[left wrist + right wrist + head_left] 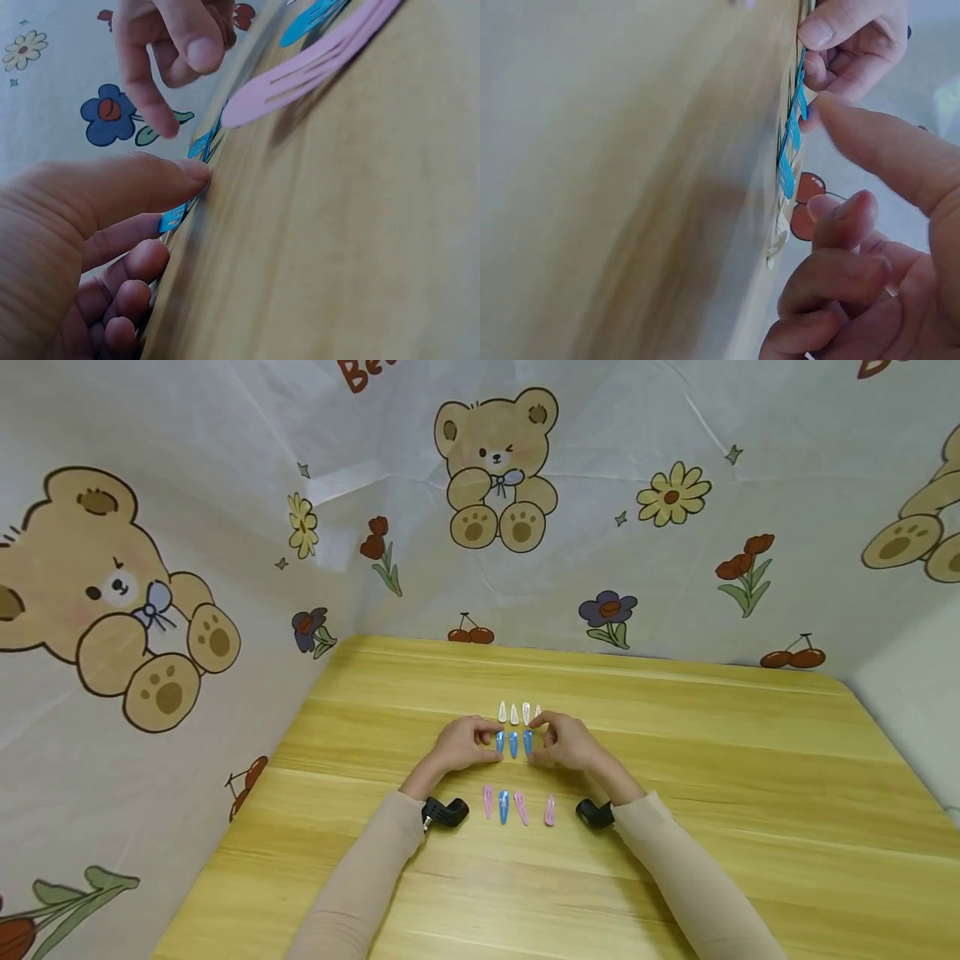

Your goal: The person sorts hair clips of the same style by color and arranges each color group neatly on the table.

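Three blue snap hair clips stand in a row in the head view. My left hand (467,743) is at the leftmost blue hair clip (500,742), thumb at its near end and index finger at its far end. In the left wrist view, that blue clip (172,218) shows between the thumb and index finger. Between the hands lies the middle blue clip (513,744). My right hand (566,743) hovers around the rightmost blue clip (528,742), thumb and index finger spread apart. The right wrist view shows its thumb (885,142) just beside the blue clips.
Behind the blue row, several white hair clips (513,715) form another row. Nearer me lie a pink clip (488,802), a blue clip (503,807) and two more pink clips (550,810). The wooden tabletop (675,877) meets a bear-print cloth (525,593) at the back.
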Motion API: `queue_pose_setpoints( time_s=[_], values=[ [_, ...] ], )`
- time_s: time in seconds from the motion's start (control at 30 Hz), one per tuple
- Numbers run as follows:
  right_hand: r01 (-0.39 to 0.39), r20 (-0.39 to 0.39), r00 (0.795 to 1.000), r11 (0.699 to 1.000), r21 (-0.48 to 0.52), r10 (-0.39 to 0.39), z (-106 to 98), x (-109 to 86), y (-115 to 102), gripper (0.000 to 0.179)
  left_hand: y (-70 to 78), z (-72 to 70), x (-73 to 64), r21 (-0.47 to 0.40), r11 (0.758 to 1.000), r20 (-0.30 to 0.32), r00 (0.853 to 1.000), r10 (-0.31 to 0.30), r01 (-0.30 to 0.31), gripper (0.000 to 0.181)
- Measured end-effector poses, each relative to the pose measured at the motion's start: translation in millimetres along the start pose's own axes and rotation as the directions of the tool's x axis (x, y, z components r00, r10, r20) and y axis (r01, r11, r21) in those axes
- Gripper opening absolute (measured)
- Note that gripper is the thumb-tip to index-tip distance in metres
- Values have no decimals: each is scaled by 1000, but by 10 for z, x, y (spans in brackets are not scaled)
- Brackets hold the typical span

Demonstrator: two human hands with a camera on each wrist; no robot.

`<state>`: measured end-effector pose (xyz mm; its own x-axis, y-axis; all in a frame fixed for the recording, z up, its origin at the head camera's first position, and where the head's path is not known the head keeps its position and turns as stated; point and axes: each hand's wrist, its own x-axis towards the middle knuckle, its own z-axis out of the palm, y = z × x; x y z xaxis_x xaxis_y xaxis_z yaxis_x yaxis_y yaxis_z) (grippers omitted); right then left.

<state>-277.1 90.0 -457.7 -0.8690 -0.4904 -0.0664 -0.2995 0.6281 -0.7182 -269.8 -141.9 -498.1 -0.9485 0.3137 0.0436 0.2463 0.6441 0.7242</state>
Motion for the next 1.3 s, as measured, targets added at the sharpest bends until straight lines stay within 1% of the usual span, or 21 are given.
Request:
queue_pose_setpoints(
  time_s=[0.13, 0.3, 0.43, 0.57, 0.63, 0.73, 0.9, 1.13, 1.2, 1.3],
  values=[
    [29, -46, 999, 1000, 12, -29, 22, -158, -47, 43, 11, 3, -3, -1, 1000, 1, 1000, -5, 5, 48],
    [124, -86, 989, 992, 23, -121, 104, -362, -142, 41, 24, -7, -11, -10, 1000, -2, 1000, -6, 6, 48],
    [185, -78, 980, 982, 28, -182, 201, -495, -213, 46, 36, -20, -16, -6, 1000, -5, 1000, -3, 3, 48],
    [199, -51, 979, 980, 21, -198, 310, -586, -297, 51, 34, -23, -22, 0, 1000, -9, 1000, 0, 0, 48],
    [203, -44, 978, 979, 13, -202, 362, -614, -334, 53, 30, -24, -22, 0, 1000, -9, 1000, 7, -7, 48],
    [206, -55, 977, 979, -14, -206, 438, -633, -352, 56, 31, -25, -20, 3, 1000, -6, 1000, 11, -11, 48],
    [220, -59, 973, 972, -85, -225, 541, -628, -309, 57, 48, -36, -24, -3, 1000, -5, 1000, 12, -12, 49],
    [272, -48, 958, 952, -141, -281, 617, -640, -255, 58, 55, -35, -34, -13, 1000, -6, 1000, 11, -11, 48],
    [277, -48, 957, 949, -154, -287, 632, -639, -249, 57, 49, -33, -33, -6, 1000, -7, 1000, 9, -9, 48],
    [265, -45, 960, 949, -168, -276, 642, -642, -245, 54, 50, -27, -25, 1, 1000, -6, 1000, 8, -8, 48]
  ],
)
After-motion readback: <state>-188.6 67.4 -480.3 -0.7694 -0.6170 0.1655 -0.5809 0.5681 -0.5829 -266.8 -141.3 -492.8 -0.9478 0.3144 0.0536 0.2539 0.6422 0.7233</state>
